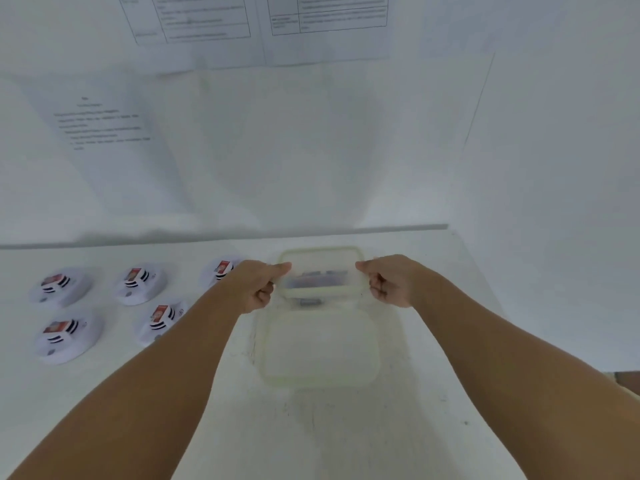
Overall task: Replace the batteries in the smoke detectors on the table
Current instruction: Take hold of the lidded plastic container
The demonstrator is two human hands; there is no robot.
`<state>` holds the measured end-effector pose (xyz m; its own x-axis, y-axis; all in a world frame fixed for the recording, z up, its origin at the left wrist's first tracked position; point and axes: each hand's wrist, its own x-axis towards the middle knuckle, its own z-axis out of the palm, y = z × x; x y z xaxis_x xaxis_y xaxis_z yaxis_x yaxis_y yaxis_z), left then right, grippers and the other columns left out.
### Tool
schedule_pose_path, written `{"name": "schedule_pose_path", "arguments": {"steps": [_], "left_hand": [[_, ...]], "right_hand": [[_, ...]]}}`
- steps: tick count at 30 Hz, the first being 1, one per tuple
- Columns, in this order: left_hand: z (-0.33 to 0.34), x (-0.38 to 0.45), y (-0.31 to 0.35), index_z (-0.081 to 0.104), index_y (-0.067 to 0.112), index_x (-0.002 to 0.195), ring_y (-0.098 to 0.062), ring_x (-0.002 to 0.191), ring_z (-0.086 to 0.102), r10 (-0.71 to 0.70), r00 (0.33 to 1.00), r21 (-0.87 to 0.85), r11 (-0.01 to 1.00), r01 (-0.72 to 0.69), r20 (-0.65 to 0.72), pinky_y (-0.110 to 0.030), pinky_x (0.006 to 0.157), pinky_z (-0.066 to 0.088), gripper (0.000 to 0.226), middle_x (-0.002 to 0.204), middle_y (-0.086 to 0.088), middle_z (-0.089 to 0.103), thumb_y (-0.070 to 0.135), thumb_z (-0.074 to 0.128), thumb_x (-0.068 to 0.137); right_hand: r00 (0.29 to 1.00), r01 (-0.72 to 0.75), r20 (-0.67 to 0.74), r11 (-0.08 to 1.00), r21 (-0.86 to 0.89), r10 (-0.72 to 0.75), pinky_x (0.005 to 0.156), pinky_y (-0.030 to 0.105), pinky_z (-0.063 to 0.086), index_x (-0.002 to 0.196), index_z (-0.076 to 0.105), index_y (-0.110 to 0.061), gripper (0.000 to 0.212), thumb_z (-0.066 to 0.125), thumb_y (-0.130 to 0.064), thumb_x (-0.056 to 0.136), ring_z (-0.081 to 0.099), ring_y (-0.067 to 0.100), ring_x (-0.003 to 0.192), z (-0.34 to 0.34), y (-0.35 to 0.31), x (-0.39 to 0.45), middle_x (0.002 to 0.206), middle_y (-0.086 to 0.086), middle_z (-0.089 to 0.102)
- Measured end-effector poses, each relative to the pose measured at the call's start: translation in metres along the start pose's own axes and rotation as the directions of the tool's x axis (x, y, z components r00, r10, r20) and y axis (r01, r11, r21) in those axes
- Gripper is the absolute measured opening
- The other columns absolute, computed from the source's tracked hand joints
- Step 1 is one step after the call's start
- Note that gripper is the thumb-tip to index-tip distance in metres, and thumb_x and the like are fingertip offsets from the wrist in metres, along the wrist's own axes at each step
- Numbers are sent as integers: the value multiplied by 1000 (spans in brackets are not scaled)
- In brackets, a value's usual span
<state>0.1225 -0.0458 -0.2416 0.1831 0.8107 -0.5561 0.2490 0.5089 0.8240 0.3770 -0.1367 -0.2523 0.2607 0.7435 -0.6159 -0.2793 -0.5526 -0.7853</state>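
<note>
Several white round smoke detectors lie back-up on the white table at the left, each with a red-labelled battery showing; one (60, 287) is at the far left, another (162, 320) lies next to my left forearm. At the table's back centre my left hand (256, 287) and my right hand (389, 282) each pinch a side of a translucent plastic lid (320, 261), held tilted above the far end of a clear container (318, 344). Dark batteries (320, 276) show blurred through the lid.
The white table (311, 438) meets a white wall at the back and right. Printed sheets (100, 123) hang on the wall behind the detectors. A fifth detector (220, 270) is partly hidden by my left hand. A brown edge (628, 379) shows at the far right.
</note>
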Motion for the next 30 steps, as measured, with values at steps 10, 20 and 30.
{"name": "schedule_pose_path", "arguments": {"steps": [10, 20, 30], "left_hand": [[14, -40, -19, 62, 16, 68, -20, 58, 60, 540, 834, 815, 431, -387, 110, -33, 56, 45, 47, 62, 3, 64, 55, 60, 94], [19, -23, -2, 60, 12, 74, -21, 66, 61, 451, 892, 836, 475, -276, 39, -33, 64, 47, 49, 72, -6, 67, 52, 53, 100], [22, 9, -6, 70, 6, 106, -13, 62, 43, 294, 956, 240, 927, -288, 9, -23, 54, 31, 25, 88, -4, 67, 29, 66, 100]], "right_hand": [[903, 386, 34, 775, -501, -428, 98, 37, 36, 144, 52, -35, 53, 70, -45, 95, 49, 25, 130, 7, -18, -1, 147, 3, 45], [845, 351, 43, 492, -797, -533, 72, 31, 42, 89, 53, -15, 38, 60, -51, 95, 55, 16, 79, 17, -14, -4, 90, -1, 60], [987, 161, 56, 945, -285, -151, 90, 32, 57, 113, 70, -10, 30, 74, -32, 93, 65, 18, 85, 24, 1, -4, 101, 3, 70]]}}
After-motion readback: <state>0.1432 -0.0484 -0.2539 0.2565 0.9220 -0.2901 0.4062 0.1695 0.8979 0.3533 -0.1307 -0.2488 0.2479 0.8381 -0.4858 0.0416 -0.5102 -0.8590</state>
